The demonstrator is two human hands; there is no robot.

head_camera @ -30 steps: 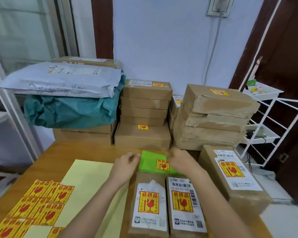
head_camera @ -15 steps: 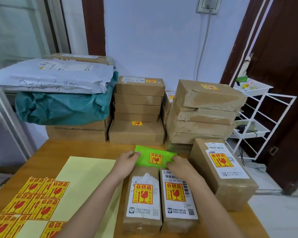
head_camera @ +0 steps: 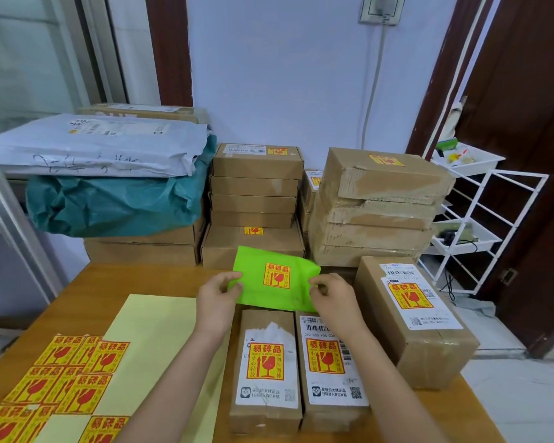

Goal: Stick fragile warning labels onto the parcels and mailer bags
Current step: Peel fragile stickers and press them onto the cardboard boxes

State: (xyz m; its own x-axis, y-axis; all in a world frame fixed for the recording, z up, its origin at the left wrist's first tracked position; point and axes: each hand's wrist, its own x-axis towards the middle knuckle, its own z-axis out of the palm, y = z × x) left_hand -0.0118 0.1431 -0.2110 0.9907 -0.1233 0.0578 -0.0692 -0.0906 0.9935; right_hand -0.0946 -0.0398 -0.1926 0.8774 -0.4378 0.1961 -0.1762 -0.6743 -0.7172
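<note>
Both hands, left [head_camera: 216, 294] and right [head_camera: 331, 298], pinch the labelled green mailer bag [head_camera: 275, 282] above the two small parcels [head_camera: 266, 369]; a loose grip could drop it.

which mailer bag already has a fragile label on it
The bright green mailer bag held in both hands; the grey and teal bags show none.
</note>
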